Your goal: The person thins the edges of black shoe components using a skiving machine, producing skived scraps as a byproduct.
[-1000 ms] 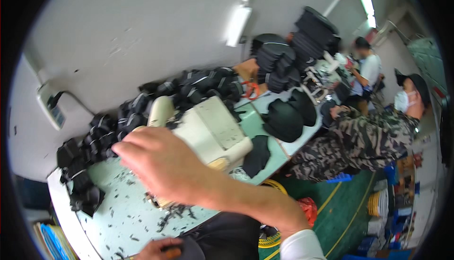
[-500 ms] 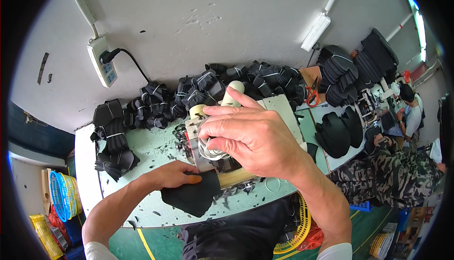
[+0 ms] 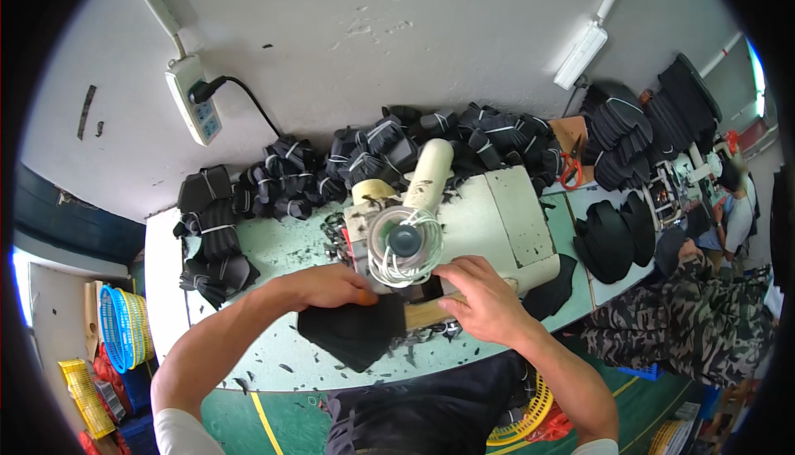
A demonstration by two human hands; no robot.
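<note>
My left hand (image 3: 338,284) is closed on the edge of flat black pieces (image 3: 352,335), apparently a stack, at the machine's front left. A cream bench machine (image 3: 497,215) stands before me, with a thick cylinder sloping up behind its round dark knob (image 3: 405,240). White elastic bands (image 3: 414,266) hang looped around the knob. My right hand (image 3: 482,299) is at the machine's front, just right of the bands. Its thumb and forefinger are apart beside a dark gap, with nothing visible between them. Below lies a yellowish strip (image 3: 426,314) along the machine's front.
Banded black bundles (image 3: 373,153) line the wall, with more (image 3: 214,235) at left. Black scraps litter the pale green table (image 3: 277,260). Red scissors (image 3: 570,171) and black pads (image 3: 609,241) lie right. A yellow basket (image 3: 538,409) stands below; a person in camouflage (image 3: 679,314) sits right.
My right hand has come down from over the bands to the machine's front, uncovering the knob and bands. The left hand keeps its hold on the black pieces. The view has shifted slightly.
</note>
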